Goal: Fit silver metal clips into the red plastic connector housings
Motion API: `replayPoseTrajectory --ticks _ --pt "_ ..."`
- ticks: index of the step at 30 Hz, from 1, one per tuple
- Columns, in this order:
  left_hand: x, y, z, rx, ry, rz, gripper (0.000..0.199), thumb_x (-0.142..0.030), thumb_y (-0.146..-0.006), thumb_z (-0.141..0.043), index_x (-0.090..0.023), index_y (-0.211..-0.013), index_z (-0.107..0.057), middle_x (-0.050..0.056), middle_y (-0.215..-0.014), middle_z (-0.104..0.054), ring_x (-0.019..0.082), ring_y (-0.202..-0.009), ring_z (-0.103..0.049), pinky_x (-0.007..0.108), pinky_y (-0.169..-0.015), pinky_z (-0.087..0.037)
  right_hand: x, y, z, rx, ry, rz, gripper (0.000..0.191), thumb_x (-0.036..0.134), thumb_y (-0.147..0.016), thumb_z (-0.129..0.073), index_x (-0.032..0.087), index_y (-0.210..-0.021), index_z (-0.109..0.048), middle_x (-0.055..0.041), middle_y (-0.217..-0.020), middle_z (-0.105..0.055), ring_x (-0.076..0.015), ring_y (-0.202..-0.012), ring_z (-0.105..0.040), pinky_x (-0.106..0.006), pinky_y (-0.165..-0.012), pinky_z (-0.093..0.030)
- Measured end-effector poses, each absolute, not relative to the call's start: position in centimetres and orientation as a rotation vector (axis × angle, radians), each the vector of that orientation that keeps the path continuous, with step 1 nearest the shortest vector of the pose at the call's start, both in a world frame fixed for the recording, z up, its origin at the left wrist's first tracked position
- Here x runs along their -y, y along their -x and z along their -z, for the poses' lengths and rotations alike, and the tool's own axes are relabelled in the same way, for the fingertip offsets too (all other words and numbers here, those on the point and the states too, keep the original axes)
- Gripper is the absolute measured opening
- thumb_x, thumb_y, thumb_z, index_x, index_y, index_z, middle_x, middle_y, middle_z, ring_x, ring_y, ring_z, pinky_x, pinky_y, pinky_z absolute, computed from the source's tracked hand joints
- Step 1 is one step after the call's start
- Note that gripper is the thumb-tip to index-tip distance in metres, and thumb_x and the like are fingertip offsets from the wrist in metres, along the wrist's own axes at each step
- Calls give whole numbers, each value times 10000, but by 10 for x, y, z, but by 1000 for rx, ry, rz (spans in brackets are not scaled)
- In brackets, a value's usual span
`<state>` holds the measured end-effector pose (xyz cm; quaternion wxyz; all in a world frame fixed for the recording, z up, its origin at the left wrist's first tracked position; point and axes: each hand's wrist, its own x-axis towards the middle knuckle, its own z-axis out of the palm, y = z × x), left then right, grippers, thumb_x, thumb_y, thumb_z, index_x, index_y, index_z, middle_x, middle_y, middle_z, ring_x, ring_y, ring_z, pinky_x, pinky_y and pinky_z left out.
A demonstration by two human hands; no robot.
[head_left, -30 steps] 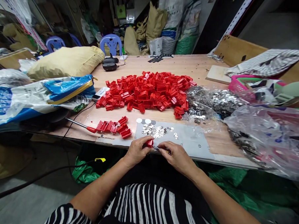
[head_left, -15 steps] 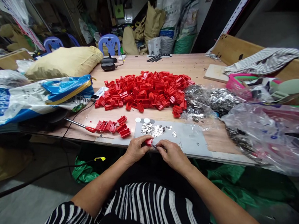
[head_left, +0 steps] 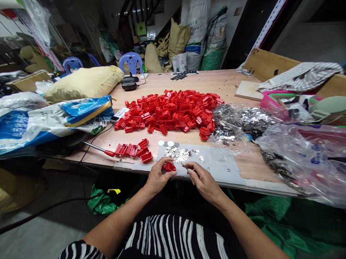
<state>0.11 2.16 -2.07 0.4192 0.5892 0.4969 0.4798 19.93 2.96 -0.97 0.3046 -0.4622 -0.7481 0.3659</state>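
Between thumb and fingers, my left hand point(head_left: 158, 176) grips a small red plastic housing point(head_left: 169, 166) just above the table's front edge. My right hand point(head_left: 200, 178) pinches a thin pointed metal tool point(head_left: 185, 166); most of it is hidden by the fingers, so its kind is unclear. The tool's tip points toward the housing and stands a little apart from it. Just beyond my hands, small flat silvery metal pieces point(head_left: 178, 154) lie heaped on a grey mat point(head_left: 220, 160). Several red housings point(head_left: 133, 150) sit in a cluster left of the mat.
A large heap of red housings point(head_left: 172, 110) covers the table's middle. Bags of metal parts point(head_left: 232, 119) and a pink basket point(head_left: 270, 100) are at right. A red-handled tool point(head_left: 101, 148), a blue-white sack point(head_left: 46, 116) and a phone-like device point(head_left: 120, 114) lie left.
My hands have moved apart. The metal tool has come away from the red housing, which is now tilted with more of it showing. The head view has tipped slightly upward.
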Motion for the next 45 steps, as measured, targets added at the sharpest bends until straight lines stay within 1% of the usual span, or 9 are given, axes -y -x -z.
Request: replayPoseTrajectory --ticks 3,7,11,19,23,28,33,36,45 --pt "-16 -6 13 -1104 -1111 -1254 234 -285 -754 -704 -178 -944 -620 8 -871 -663 131 -792 -614 273 -810 -459 -28 -203 7 1949 1229 -1125 221 325 -963 -360 225 -1118 -482 -15 -842 -608 -126 -583 -519 -278 -613 -441" --pt "-11 -11 5 -793 -555 -1202 230 -313 -758 -721 -160 -770 -549 24 -809 -691 153 -809 -667 315 -860 -474 -25 -197 -3 1949 1117 -1253 305 354 -972 -359 239 -1247 -422 32 -699 -541 -132 -604 -503 -266 -620 -424" --pt "-10 -12 2 -664 -306 -1166 156 -258 -791 -691 -144 -812 -587 46 -821 -708 168 -836 -689 331 -909 -480 -24 -188 -10 2048 1065 -1236 426 367 -972 -375 239 -1379 -383 48 -634 -506 -134 -606 -506 -272 -662 -420" --pt "-8 -15 0 -673 -82 -1129 122 -211 -890 -565 -112 -884 -634 63 -841 -715 163 -771 -702 345 -893 -517 -27 -185 -13 2084 1095 -1173 389 377 -962 -401 218 -1301 -502 42 -597 -518 -138 -573 -524 -252 -601 -413" --pt "-7 -17 -2 -637 -86 -1132 141 -209 -901 -553 -98 -867 -634 71 -837 -712 164 -784 -703 372 -945 -505 -27 -184 -13 2084 1115 -1105 338 387 -957 -415 231 -1229 -541 15 -664 -603 -156 -613 -569 -260 -619 -435" --pt "-6 -17 4 -617 -127 -1134 115 -225 -865 -616 -110 -859 -624 62 -855 -707 162 -803 -699 402 -1014 -463 -26 -182 -8 2071 1113 -1017 269 356 -951 -419 263 -1143 -583 -40 -973 -692 -197 -844 -640 -290 -762 -461" --pt "-1 -15 11 -637 -278 -1107 187 -271 -770 -723 -145 -760 -586 46 -833 -701 207 -882 -693 422 -999 -452 -30 -180 2 1911 1128 -1118 353 427 -966 -356 222 -975 -643 0 -658 -588 -152 -600 -548 -259 -605 -439" --pt "-2 -7 4 -837 -597 -1180 215 -318 -768 -718 -155 -717 -588 54 -892 -700 201 -890 -674 412 -958 -459 -37 -182 3 1835 1211 -1110 379 451 -960 -355 205 -1016 -638 26 -584 -501 -137 -543 -487 -253 -563 -410" --pt "-49 74 -2 -1867 -1850 -1571 96 -283 -834 -625 -233 -850 -706 63 -1081 -672 254 -1181 -540 483 -1107 -285 -76 -212 2 1920 1497 -669 261 400 -901 -463 200 -967 -618 -68 -955 -684 -211 -833 -620 -327 -770 -461"
